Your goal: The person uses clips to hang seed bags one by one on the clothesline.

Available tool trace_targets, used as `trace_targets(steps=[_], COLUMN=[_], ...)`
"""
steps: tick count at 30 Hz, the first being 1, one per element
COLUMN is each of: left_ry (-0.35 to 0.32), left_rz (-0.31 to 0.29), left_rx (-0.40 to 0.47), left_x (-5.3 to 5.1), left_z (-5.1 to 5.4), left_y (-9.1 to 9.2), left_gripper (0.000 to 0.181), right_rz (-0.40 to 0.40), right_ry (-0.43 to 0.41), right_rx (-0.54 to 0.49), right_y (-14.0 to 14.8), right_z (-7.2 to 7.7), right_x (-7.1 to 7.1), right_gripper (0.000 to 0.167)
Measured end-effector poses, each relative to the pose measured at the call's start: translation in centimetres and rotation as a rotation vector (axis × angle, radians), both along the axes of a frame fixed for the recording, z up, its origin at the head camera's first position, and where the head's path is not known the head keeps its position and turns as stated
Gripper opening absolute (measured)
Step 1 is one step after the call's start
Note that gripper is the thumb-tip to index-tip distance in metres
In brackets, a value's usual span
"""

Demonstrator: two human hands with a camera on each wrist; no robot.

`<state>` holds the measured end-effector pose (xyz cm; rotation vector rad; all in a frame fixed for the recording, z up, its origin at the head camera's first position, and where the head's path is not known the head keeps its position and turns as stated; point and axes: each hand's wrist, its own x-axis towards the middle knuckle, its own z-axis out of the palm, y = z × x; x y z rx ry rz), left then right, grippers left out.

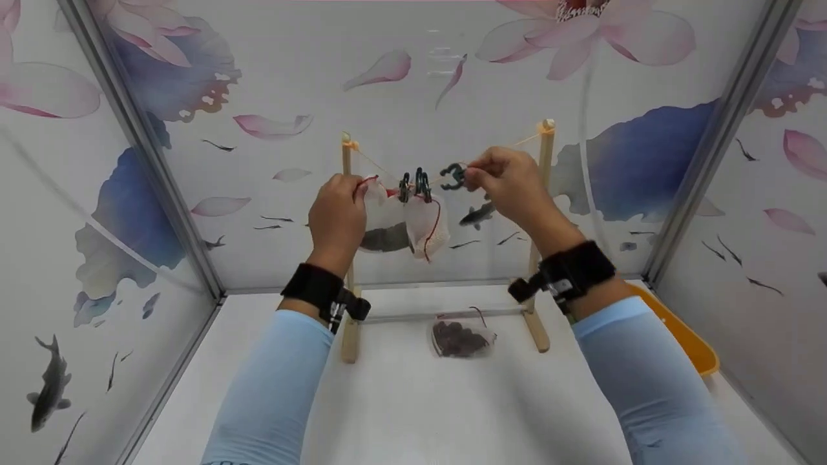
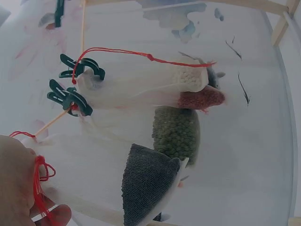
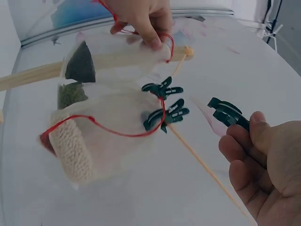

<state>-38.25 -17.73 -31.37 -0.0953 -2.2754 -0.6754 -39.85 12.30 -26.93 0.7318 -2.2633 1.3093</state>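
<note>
My left hand [image 1: 338,216] pinches the top of a sheer white drawstring pouch with red cords; dark grains [image 2: 148,181] fill its lower end. With thumb and fingers, my right hand [image 1: 517,187] holds a dark green clothes clip [image 3: 228,113], its jaws pointing left, apart from the pouches. Between the hands, two similar green clips [image 3: 167,115] sit on a thin orange string [image 3: 202,165]. Below them hang sheer pouches, one with white grains [image 3: 73,150], others showing green grains [image 2: 176,134] and reddish contents [image 2: 202,97]. They partly overlap, so their bounds are hard to tell.
Two wooden posts [image 1: 545,155] on feet carry the string ends. A pouch of dark round pieces [image 1: 460,339] with a cord lies on the white table [image 1: 420,407] between them. A yellow basket [image 1: 685,336] stands at the right, partly behind the right arm. Printed panels enclose the table.
</note>
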Motion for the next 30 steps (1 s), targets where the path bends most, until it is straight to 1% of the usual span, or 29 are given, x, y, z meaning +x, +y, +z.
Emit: trace_targets(steps=[2, 4, 7, 9, 13, 20, 23, 26, 28, 30], left_ry=[-0.015, -0.025, -0.033, -0.037, -0.029, 0.029, 0.043, 0.030, 0.014, 0.004], left_rz=[0.003, 0.005, 0.013, 0.017, 0.002, -0.037, -0.065, -0.081, -0.086, -0.091], left_rx=[-0.003, 0.002, 0.020, 0.032, 0.037, 0.022, 0.036, 0.042, 0.043, 0.049], left_x=[-0.6, -1.1, -1.6, -1.9, -2.2, -2.3, -2.4, -2.5, -2.5, -2.2], left_z=[0.8, 1.4, 1.9, 1.9, 1.9, 1.8, 1.4, 0.8, 0.4, 0.0], left_y=[0.4, 0.7, 1.2, 1.4, 1.6, 1.6, 1.3, 1.3, 1.3, 1.4], left_gripper=[0.029, 0.027, 0.026, 0.025, 0.027, 0.028, 0.027, 0.027, 0.026, 0.026], right_rz=[0.002, 0.001, -0.010, -0.021, -0.029, -0.040, -0.024, -0.005, 0.002, 0.004], right_ry=[-0.005, -0.017, -0.033, -0.037, -0.038, -0.082, -0.117, -0.131, -0.102, -0.041], right_rx=[0.031, 0.076, 0.157, 0.201, 0.248, 0.327, 0.374, 0.437, 0.459, 0.437], right_y=[-2.2, -4.3, -6.9, -8.1, -9.5, -10.9, -11.2, -10.8, -10.3, -9.4], right_z=[1.4, 2.4, 3.2, 3.4, 3.3, 3.0, 2.9, 2.6, 2.3, 1.8], right_x=[-0.7, -1.3, -2.1, -2.6, -3.3, -3.7, -3.9, -3.9, -3.8, -3.5], right_gripper=[0.015, 0.015, 0.016, 0.017, 0.017, 0.021, 0.029, 0.040, 0.044, 0.047])
